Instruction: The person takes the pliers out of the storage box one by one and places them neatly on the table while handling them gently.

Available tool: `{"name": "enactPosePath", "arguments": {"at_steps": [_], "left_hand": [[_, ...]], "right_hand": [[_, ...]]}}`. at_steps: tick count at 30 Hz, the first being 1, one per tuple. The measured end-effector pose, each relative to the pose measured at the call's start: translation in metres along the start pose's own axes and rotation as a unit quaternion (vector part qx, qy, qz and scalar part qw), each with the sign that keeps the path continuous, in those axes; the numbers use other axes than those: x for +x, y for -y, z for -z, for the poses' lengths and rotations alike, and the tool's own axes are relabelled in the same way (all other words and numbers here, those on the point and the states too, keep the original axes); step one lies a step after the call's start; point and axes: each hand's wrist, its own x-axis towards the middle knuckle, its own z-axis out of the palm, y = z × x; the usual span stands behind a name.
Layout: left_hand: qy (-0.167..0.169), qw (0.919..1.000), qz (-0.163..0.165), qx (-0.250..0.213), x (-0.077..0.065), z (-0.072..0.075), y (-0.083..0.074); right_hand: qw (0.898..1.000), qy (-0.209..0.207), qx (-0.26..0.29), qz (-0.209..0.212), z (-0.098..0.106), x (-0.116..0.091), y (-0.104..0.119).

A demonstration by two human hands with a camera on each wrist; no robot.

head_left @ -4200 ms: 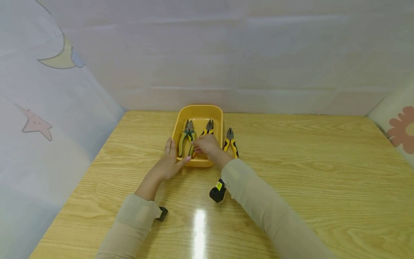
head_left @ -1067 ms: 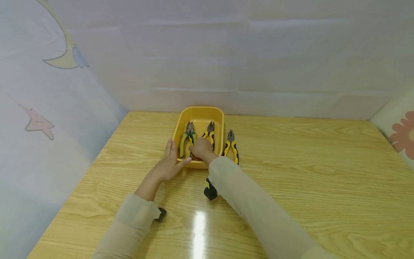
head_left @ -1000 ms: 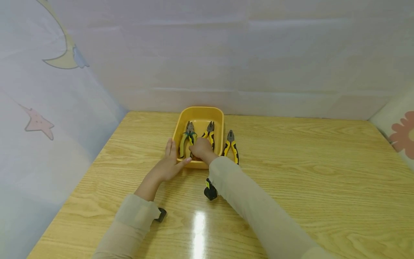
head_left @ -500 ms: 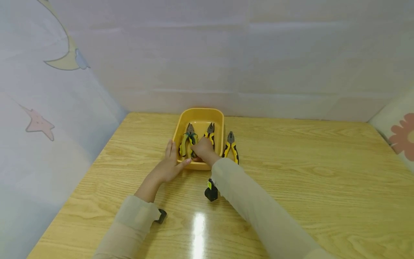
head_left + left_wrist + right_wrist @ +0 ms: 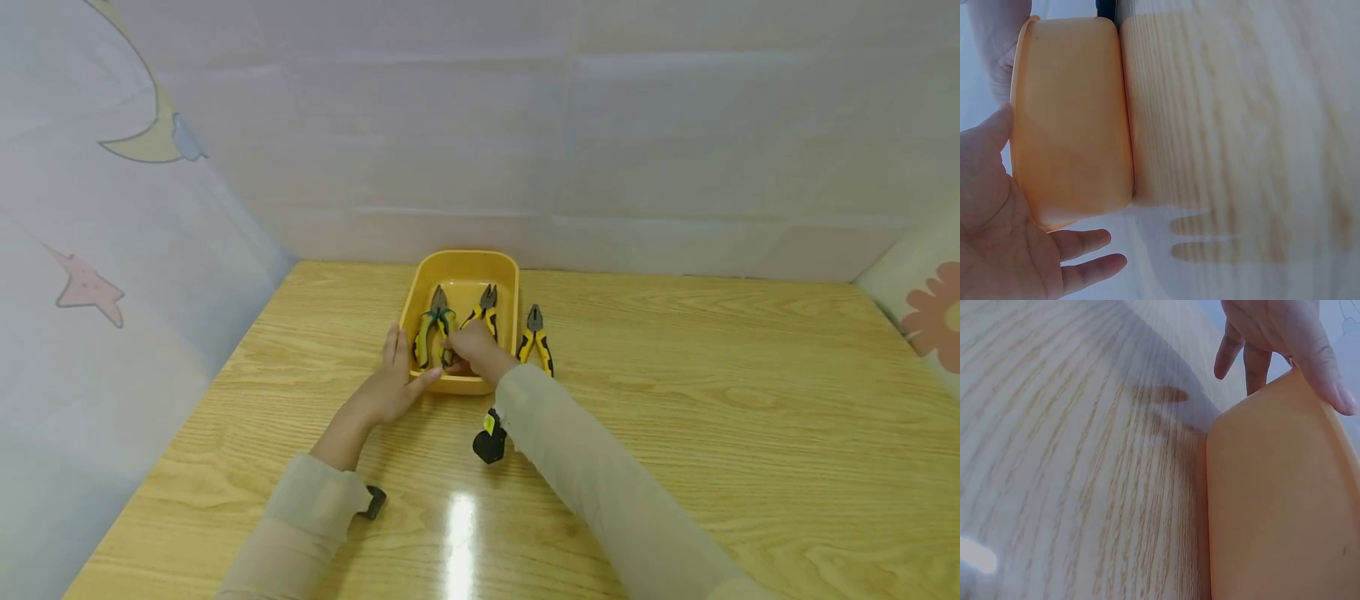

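I count three pairs of pliers, one yellow tray and my two hands. The yellow tray [image 5: 467, 263] sits at the far edge of the desk [image 5: 712, 417], left of its middle, and carries two of the three. On its left side lie the green-handled pliers [image 5: 438, 316], head pointing far, handles spread toward the near end. On its right side lie the black-and-yellow pliers [image 5: 488, 302], also head to the far side, the near part hidden behind my right hand [image 5: 476, 348]. The third pair, the loose pliers [image 5: 535, 324], rests on the desk just right of the tray, its head pointing far too.

My right hand reaches over the near wall, its fingertips at the right handle of the green-handled pliers; I cannot tell whether that grip has closed round the handle or only touches it. My left hand [image 5: 382, 387] is released and spread at the tray's near left corner, thumb on the near rim, straight fingers along the outside of the left wall.

Two black devices show, one beside each of my two pale sleeves.
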Motion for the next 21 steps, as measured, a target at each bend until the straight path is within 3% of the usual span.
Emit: {"name": "enactPosePath", "arguments": {"at_steps": [10,17,21], "left_hand": [[0.001,1.0,-0.001,-0.005,-0.0012,0.0008,0.0],[0.001,1.0,-0.005,-0.005,-0.0001,0.0,0.0014],[0.0,1.0,-0.004,-0.003,0.001,-0.0002,0.0019]], "right_hand": [[1.0,-0.006,0.01,-0.001,0.0003,0.0004,-0.0003],[0.999,-0.024,-0.041,0.009,-0.0006,0.0012,-0.0014],[0.999,-0.03,-0.044,0.01,-0.0004,0.0001,0.0]]}}
